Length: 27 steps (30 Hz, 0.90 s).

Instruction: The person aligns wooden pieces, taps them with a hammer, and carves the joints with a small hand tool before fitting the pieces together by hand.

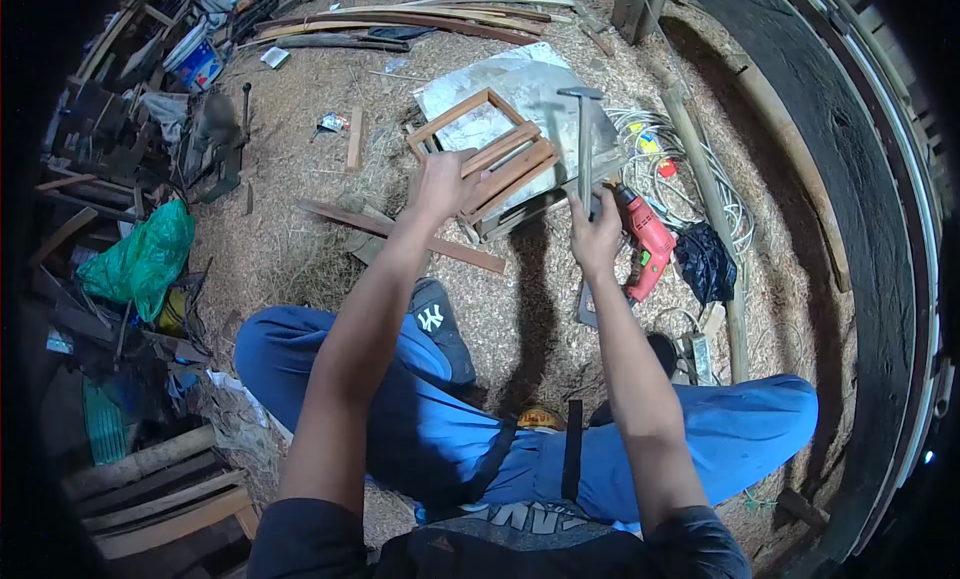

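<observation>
Left hand (443, 186) is curled over the near-left side of the wooden frame (515, 174); thumb and underside contact hidden, so can't tell how firm. Right hand (597, 231) is clenched round the hammer (585, 144), head pointing away from me, right of the frame and apart from it. Frame sits over the pale slab (545, 71), ahead of my knees; can't confirm how squarely it bears.

Risks as I judge them:
- Left fingers are on the slats. An off-line swing would catch them.
- If the frame bears on one edge only, a blow could rock it or rack the joints. Thin slats may split if hit near an end.
- Red drill (652, 247) lies just beside my right hand, cable coil (735, 204) behind it. A wide backswing could knock the drill or snag a loop.
- Loose wood strip (465, 254) lies near my foot; easy to kick.
</observation>
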### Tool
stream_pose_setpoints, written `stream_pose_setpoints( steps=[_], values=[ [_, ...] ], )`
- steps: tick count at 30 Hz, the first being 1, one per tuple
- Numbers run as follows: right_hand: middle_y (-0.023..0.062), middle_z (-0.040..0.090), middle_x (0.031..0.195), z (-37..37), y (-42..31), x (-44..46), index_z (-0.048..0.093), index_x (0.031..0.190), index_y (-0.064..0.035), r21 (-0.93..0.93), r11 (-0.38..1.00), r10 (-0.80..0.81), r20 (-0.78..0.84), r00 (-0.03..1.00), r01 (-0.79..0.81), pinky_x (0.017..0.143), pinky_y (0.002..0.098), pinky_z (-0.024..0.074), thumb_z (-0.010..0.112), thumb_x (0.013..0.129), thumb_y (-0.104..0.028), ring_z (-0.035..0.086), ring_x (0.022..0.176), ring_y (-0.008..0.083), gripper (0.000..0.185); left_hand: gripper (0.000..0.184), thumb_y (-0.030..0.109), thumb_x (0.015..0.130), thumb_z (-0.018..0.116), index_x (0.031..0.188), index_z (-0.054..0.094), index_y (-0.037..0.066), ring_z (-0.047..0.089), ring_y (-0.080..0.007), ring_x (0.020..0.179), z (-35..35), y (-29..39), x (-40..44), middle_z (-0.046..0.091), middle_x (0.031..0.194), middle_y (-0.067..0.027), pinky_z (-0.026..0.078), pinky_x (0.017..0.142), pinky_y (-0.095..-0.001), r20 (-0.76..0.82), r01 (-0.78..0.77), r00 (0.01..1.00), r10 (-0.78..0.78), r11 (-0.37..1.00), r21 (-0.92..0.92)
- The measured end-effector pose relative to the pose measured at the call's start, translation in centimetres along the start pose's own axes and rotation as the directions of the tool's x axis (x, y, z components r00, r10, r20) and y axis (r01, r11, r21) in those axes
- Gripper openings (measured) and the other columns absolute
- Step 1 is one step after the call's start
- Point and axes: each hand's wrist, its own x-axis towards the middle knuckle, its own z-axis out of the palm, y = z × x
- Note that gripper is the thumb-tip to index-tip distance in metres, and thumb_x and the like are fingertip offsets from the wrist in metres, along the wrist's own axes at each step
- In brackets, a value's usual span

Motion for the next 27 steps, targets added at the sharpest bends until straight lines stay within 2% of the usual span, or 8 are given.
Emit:
stream_pose_setpoints(
  steps=[2,3,8,10,11,15,22,27],
  values=[
    [0.0217,0.071,0.102,1.3,0.9,1.6,0.064,0.115,0.0017,0.05,0.999,0.006,0.047,0.999,-0.008,0.089,0.0413,0.0508,0.073,0.094,-0.02,0.068,0.096,0.0317,0.031,0.039,0.036,0.088,0.078,0.125,0.075,0.023,0.073,-0.0373,0.098,-0.6,0.3,0.3,0.075,0.103,-0.0202,0.056,0.086,-0.0471,0.09,0.066,0.993,-0.073,0.995,0.073],
    [0.0123,0.072,0.099,1.6,0.6,2.1,0.062,0.119,0.004,0.02,0.997,-0.079,0.062,0.995,0.078,0.076,0.0291,0.0522,0.073,0.096,-0.016,0.064,0.086,0.0131,0.032,0.039,0.036,0.088,0.078,0.125,0.075,0.023,0.073,-0.0373,0.098,-0.4,0.0,0.5,0.075,0.103,-0.0202,0.056,0.086,-0.0471,0.088,0.071,0.993,-0.078,0.995,0.073],
    [0.0122,0.072,0.1,3.7,0.3,3.2,0.063,0.119,0.0041,0.125,0.991,-0.07,0.123,0.99,0.055,0.081,0.0297,0.0538,0.073,0.096,-0.012,0.067,0.093,0.0153,0.03,0.031,0.03,0.089,0.076,0.12,0.077,0.025,0.073,-0.0367,0.097,0.3,-1.2,1.5,0.075,0.1,-0.0184,0.055,0.085,-0.0483,0.113,0.038,0.993,-0.034,0.998,-0.04],
    [0.0123,0.072,0.098,3.8,0.5,3.4,0.063,0.12,0.0047,0.125,0.992,-0.041,0.129,0.991,0.025,0.074,0.0285,0.053,0.073,0.096,-0.01,0.066,0.086,0.014,0.03,0.028,0.03,0.089,0.076,0.117,0.078,0.024,0.072,-0.0382,0.095,0.5,-1.5,1.8,0.075,0.097,-0.0191,0.055,0.084,-0.0501,0.104,0.018,0.994,-0.015,0.999,-0.028],
    [0.0113,0.072,0.094,3.9,0.6,3.5,0.062,0.12,0.0049,0.135,0.99,-0.057,0.12,0.991,0.041,0.06,0.026,0.0485,0.073,0.096,-0.011,0.062,0.071,0.0105,0.03,0.026,0.03,0.089,0.075,0.114,0.078,0.022,0.072,-0.0397,0.093,0.7,-1.6,2.0,0.075,0.095,-0.0197,0.055,0.083,-0.052,0.094,-0.009,0.995,0.01,1.0,-0.019],
    [0.009,0.071,0.09,4.8,1.3,4.4,0.063,0.119,0.0044,0.184,0.982,0.019,0.122,0.992,-0.041,0.048,0.0232,0.0395,0.073,0.097,-0.014,0.054,0.058,0.0042,0.03,0.024,0.029,0.091,0.074,0.113,0.079,0.023,0.072,-0.0386,0.094,-0.9,-0.3,3.0,0.075,0.095,-0.0189,0.056,0.084,-0.0516,0.142,0.008,0.99,-0.021,0.995,0.096],
    [0.0105,0.072,0.092,6.0,-0.4,5.3,0.063,0.119,0.0055,0.206,0.976,-0.091,0.104,0.99,0.068,0.056,0.0253,0.0466,0.075,0.096,-0.015,0.06,0.067,0.0081,0.033,0.03,0.031,0.092,0.07,0.121,0.075,0.023,0.071,-0.0414,0.095,-3.0,-0.5,7.6,0.074,0.098,-0.0202,0.056,0.082,-0.0505,0.008,-0.083,0.997,0.083,0.987,0.134],
    [0.0129,0.074,0.1,5.2,-0.4,6.0,0.064,0.118,0.0056,0.23,0.973,-0.024,0.241,0.97,-0.033,0.078,0.0283,0.053,0.076,0.094,-0.013,0.066,0.089,0.013,0.033,0.034,0.041,0.095,0.069,0.121,0.076,0.02,0.07,-0.0405,0.1,-0.6,-1.4,8.7,0.074,0.101,-0.0208,0.054,0.086,-0.0499,-0.006,0.044,0.999,-0.044,0.997,0.07]
  ],
)
